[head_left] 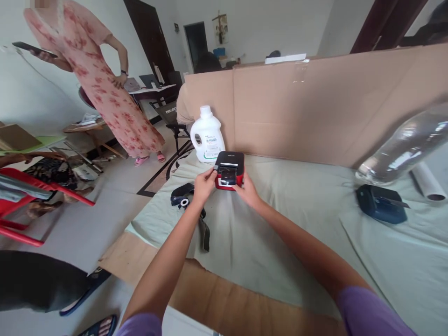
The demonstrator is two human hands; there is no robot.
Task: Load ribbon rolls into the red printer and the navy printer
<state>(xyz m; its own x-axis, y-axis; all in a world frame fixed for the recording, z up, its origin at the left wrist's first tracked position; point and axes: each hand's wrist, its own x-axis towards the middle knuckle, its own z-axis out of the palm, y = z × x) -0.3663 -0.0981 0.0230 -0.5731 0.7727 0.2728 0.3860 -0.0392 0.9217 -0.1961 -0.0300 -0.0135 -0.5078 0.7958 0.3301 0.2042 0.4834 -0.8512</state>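
A small boxy device with a black top and red sides, which looks like a label printer (230, 169), is held between my two hands near the back of the cloth. My left hand (205, 185) is closed on its left front edge, thumb and fingers pinching it. On the opposite side, my right hand (248, 189) wraps the right front corner. Whether the printer touches the cloth cannot be made out. Just behind it stands a white jug (207, 135) with a cap. A black strap (204, 233) and a small white ring (184, 202) lie left of my left forearm.
Pale green cloth (273, 242) covers the table; a cardboard panel (280, 112) stands along its back. On the right are a dark blue device (381, 204), a large clear bottle (409, 140) and a white roll (427, 182). A person in a pink floral dress (105, 84) stands at left.
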